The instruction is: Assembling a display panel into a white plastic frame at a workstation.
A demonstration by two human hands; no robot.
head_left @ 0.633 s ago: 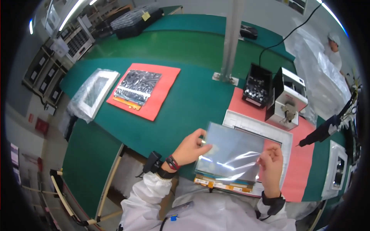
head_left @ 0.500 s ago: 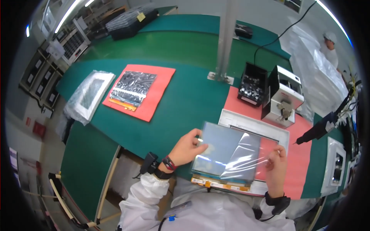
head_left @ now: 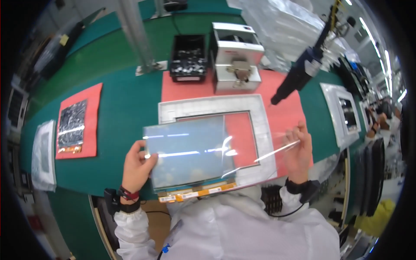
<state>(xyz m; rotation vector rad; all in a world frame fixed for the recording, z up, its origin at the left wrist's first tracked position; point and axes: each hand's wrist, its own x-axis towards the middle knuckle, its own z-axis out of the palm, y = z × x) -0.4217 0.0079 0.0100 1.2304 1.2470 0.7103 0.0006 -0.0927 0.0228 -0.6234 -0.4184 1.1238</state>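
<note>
Holding a flat grey display panel (head_left: 190, 147) over the near left part of a white frame (head_left: 263, 134), the person has just the left hand (head_left: 138, 167) on it, thumb and fingers pinching its left edge. Can't tell if it touches the frame. The right hand (head_left: 297, 151), off to the right, seems to have its fingertips pressed together on a clear film (head_left: 268, 155) stretched from the panel, though it's a bit blurry.

Main worry, imo: one-sided grip, so a hard tug on that film could twist the panel loose. The orange strip (head_left: 197, 192) on its near edge could also snag and bend. If the film slips free, it might flick back onto the glass.

Count, going outward: one panel, one film, one bare frame, two pink mats (head_left: 286, 119), one power screwdriver (head_left: 292, 80), one parts bin (head_left: 178, 78) and one boxy machine (head_left: 238, 50) on the far side, plus two wrapped frames (head_left: 342, 110), one far left, one right.
</note>
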